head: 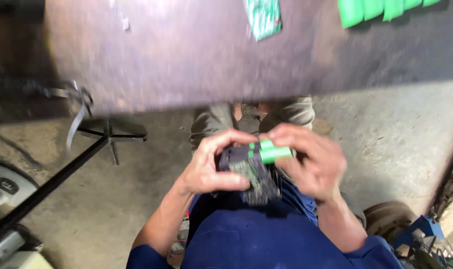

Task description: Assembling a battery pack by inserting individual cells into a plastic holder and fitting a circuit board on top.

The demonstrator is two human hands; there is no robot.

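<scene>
2 green cells (270,151) between both hands.

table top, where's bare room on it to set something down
The table is bare across its middle and left, between the small white scraps and the green circuit board. The far right corner is crowded with green cells. Both hands, left hand and right hand, grip a battery pack below the edge.

Battery pack (250,172) between both hands, apparently below the table (186,55) edge.
</scene>
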